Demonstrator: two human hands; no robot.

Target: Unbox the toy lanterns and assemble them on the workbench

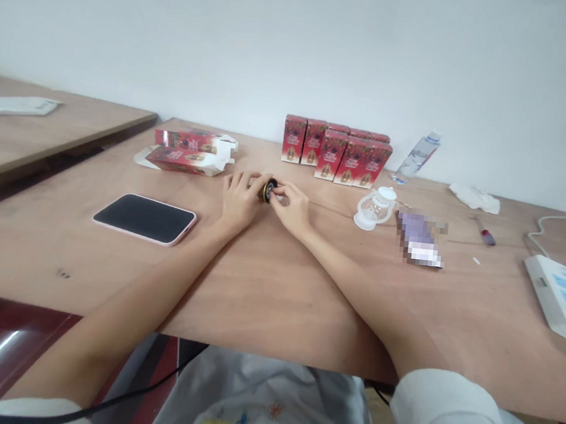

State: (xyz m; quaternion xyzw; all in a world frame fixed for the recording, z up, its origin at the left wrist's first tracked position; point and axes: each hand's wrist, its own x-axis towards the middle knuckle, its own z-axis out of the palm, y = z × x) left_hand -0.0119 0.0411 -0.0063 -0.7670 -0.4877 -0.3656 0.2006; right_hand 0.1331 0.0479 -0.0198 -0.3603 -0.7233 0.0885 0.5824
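On the wooden table, my left hand (240, 202) is closed around a small black round piece with a gold rim (268, 189), its flat face turned toward my right hand (292, 209). The thumb and forefinger of my right hand meet at the middle of that face. Whatever they pinch there is too small to name. A small white lantern with a clear body (373, 209) stands to the right of my hands. Behind them is a group of several red printed boxes (332, 155), standing upright.
Opened red boxes (187, 160) lie at the back left. A phone (145, 218) lies left of my left arm. Toward the right are a purple packet (418, 236), a tilted bottle (420, 155), a tissue (475, 198), a small screwdriver-like tool (487, 236) and a white power strip (562, 295).
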